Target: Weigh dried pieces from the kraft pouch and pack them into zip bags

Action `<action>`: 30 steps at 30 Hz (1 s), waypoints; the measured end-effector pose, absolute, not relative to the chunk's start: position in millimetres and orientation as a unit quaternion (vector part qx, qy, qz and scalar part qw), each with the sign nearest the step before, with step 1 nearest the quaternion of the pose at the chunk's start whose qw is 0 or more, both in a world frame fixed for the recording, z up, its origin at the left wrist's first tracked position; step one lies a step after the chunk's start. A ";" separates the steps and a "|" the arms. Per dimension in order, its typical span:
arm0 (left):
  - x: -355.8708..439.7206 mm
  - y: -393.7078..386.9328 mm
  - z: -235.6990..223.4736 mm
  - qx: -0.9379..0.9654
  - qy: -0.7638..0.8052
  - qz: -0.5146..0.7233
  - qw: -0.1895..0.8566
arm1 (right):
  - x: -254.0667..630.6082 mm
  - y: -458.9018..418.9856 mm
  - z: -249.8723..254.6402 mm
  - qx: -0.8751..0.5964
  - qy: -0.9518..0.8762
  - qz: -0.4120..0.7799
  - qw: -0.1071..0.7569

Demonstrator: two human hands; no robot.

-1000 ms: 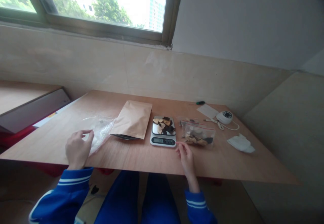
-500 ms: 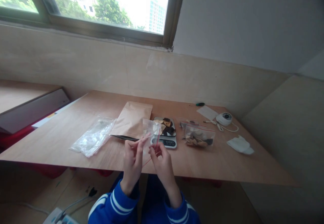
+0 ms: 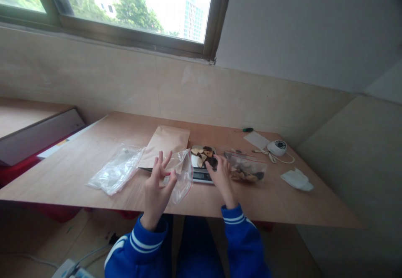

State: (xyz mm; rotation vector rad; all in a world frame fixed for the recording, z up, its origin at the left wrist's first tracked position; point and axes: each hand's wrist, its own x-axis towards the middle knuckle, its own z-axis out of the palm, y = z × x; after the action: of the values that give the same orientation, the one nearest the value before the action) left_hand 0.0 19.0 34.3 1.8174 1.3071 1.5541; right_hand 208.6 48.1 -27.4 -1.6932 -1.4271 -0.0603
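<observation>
My left hand (image 3: 158, 184) pinches the rim of a small clear zip bag (image 3: 181, 174) with a red seal line; its other fingers are spread upward. The bag hangs open above the table edge. My right hand (image 3: 220, 175) reaches over the small digital scale (image 3: 202, 166), its fingers at the brown and dark dried pieces (image 3: 204, 155) piled on the scale's plate. Whether the fingers hold a piece is hidden. A brown kraft pouch (image 3: 165, 146) lies flat just left of the scale.
A pile of empty clear bags (image 3: 116, 170) lies at the left of the wooden table (image 3: 282, 202). A filled zip bag (image 3: 248, 168) sits right of the scale. Farther right are a white round device with cable (image 3: 278, 147), a white tissue (image 3: 297, 179) and a paper slip (image 3: 256, 139).
A second ago my left hand was at the bag pile; both hands then opened a bag. Now the left holds it alone and the right has reached to the scale.
</observation>
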 end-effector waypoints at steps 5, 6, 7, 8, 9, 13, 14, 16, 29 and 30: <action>10.4 12.1 26.9 0.584 0.451 0.593 0.323 | 204.7 60.8 -51.1 -0.706 -0.578 -0.025 0.409; 13.0 10.7 25.7 0.563 0.463 0.595 0.339 | 204.2 60.9 -51.9 -0.705 -0.575 -0.018 0.415; 15.6 9.6 24.8 0.542 0.476 0.598 0.350 | 204.3 60.8 -51.8 -0.704 -0.572 -0.010 0.421; 18.1 8.6 24.2 0.523 0.483 0.605 0.357 | 204.8 60.6 -51.2 -0.703 -0.568 -0.002 0.428; 20.5 7.9 23.9 0.506 0.484 0.615 0.361 | 205.6 60.3 -50.3 -0.703 -0.564 0.005 0.434; 27.5 6.1 22.8 0.459 0.459 0.658 0.381 | 209.6 59.0 -45.4 -0.697 -0.548 0.013 0.462; 28.7 5.6 22.3 0.451 0.459 0.661 0.385 | 210.4 58.6 -44.1 -0.693 -0.546 0.015 0.471; 30.6 4.7 20.9 0.436 0.468 0.663 0.389 | 211.4 57.6 -41.3 -0.682 -0.542 0.025 0.491; 42.4 11.6 12.4 0.391 0.457 0.679 0.421 | 174.0 26.9 30.2 -0.561 -0.512 0.183 0.624; 44.0 12.4 12.4 0.388 0.452 0.681 0.425 | 167.5 22.9 37.0 -0.543 -0.519 0.220 0.623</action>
State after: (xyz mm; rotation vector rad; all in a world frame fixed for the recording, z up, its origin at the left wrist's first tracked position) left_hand 44.0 12.4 12.4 0.9696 1.1311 1.7028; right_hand 167.5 22.9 37.0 -1.2468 -1.1921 0.5054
